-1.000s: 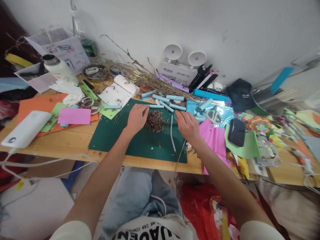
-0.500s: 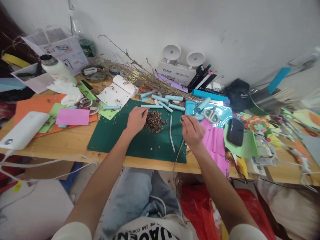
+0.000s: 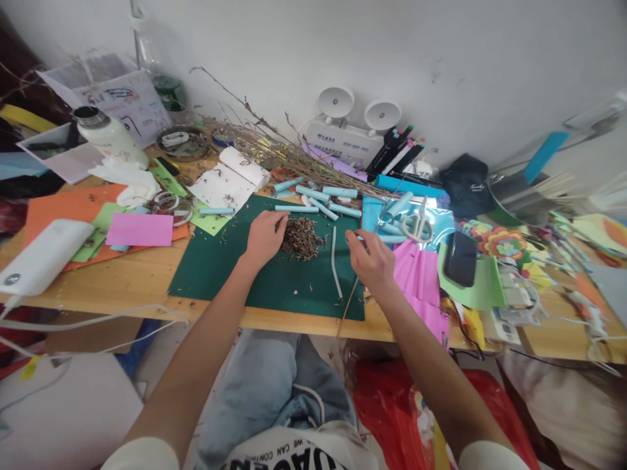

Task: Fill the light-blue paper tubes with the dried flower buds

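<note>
A heap of dried brown plant bits point(image 3: 301, 238) lies on the dark green mat point(image 3: 210, 261). My left hand point(image 3: 264, 238) rests on the mat at the heap's left edge, loosely bent, its fingers slightly apart with nothing visible in them. A pale blue paper tube point(image 3: 296, 209) lies just beyond it. Right of the heap, my right hand point(image 3: 371, 261) is closed in a pinch on another pale blue paper tube point(image 3: 389, 239), which sticks out to the right past my fingers. Between the hands is a thin, slightly bent pale strip point(image 3: 336, 261).
Several more blue tubes point(image 3: 313, 194) lie along the mat's back edge. Scissors point(image 3: 417, 227) rest on a blue packet at the right, near a black phone point(image 3: 460, 259). Dry twigs point(image 3: 284, 163) stretch along the wall. At the left stand a bottle point(image 3: 110, 137) and a power bank point(image 3: 44, 254).
My right hand has shifted slightly left, and the blue tube at it now shows lengthwise. The scissors have turned, blades pointing more upright. My left hand has hardly moved.
</note>
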